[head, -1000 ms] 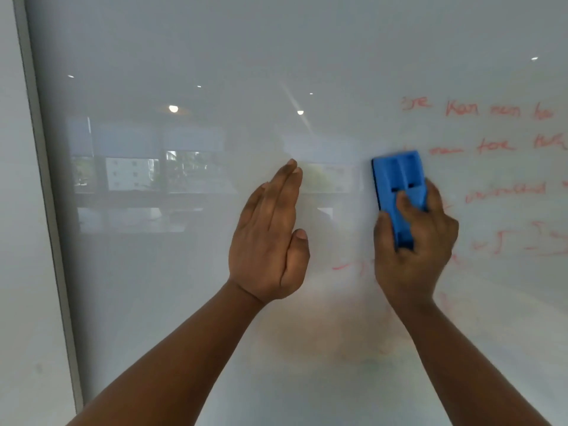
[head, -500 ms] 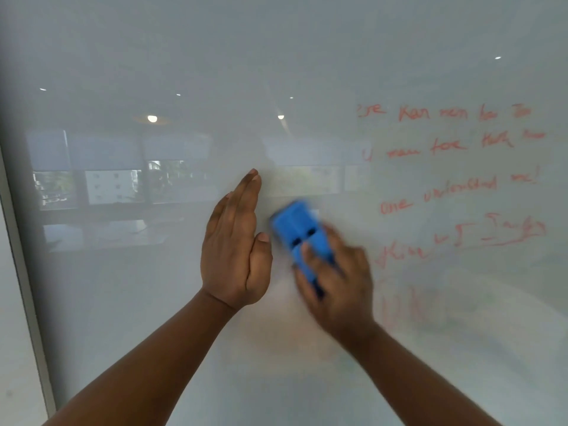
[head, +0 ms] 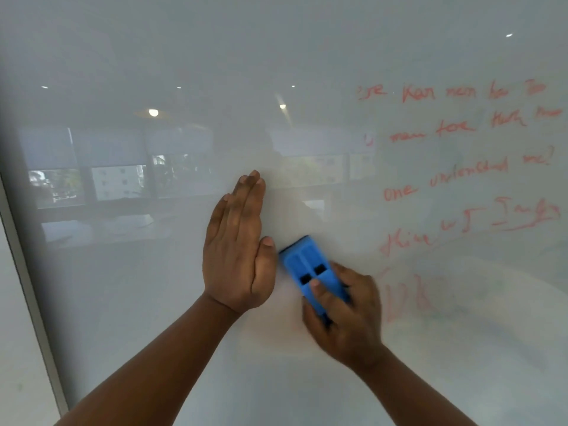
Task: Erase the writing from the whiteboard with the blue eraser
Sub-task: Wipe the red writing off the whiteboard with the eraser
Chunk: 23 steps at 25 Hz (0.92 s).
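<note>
The right hand (head: 344, 315) is closed around the lower end of the blue plastic block eraser (head: 313, 272), with the thumb on one long side and one finger lying over its top face. The eraser is pressed against the glossy white whiteboard (head: 153, 302), tilted with its free end up and to the left, just beside the thumb of the left hand (head: 238, 253). This left hand lies flat and empty on the board, fingers together and pointing up. Red handwritten lines (head: 461, 161) remain on the right part of the board, well apart from the eraser; faint pink smears (head: 408, 296) lie just beside the right hand
</note>
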Each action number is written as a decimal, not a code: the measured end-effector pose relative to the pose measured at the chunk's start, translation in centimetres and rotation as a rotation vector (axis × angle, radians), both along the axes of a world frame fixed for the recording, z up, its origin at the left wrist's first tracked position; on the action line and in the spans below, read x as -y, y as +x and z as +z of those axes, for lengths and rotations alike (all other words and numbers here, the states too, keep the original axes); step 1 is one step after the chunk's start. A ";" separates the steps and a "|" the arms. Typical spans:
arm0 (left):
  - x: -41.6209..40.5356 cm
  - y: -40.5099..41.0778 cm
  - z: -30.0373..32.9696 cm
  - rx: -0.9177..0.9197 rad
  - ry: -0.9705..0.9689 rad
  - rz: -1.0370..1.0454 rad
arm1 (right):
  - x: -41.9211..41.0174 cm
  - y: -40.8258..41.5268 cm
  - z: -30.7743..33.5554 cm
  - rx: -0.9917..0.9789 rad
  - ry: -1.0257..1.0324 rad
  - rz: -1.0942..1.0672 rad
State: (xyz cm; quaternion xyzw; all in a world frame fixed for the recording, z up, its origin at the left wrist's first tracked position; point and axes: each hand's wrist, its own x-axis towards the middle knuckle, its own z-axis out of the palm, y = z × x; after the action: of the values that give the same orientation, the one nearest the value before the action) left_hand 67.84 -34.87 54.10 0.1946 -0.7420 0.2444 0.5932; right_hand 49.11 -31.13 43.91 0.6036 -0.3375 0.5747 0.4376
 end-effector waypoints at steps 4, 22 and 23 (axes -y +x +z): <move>-0.4 -0.9 -4.1 0.018 0.038 0.017 | -0.1 -1.6 -0.2 0.437 -0.059 -0.004; -0.6 -1.4 -10.6 0.040 0.117 -0.018 | -1.4 -0.9 -8.3 0.389 0.098 -0.005; -0.6 -1.5 -10.7 0.033 0.120 -0.008 | -1.1 -0.9 -6.9 0.490 0.035 0.049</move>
State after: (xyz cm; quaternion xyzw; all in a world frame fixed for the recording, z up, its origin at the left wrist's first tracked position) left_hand 66.36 -34.31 43.40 0.2228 -0.7657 0.2000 0.5693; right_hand 48.18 -30.03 36.98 0.4618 -0.4289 0.7083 0.3180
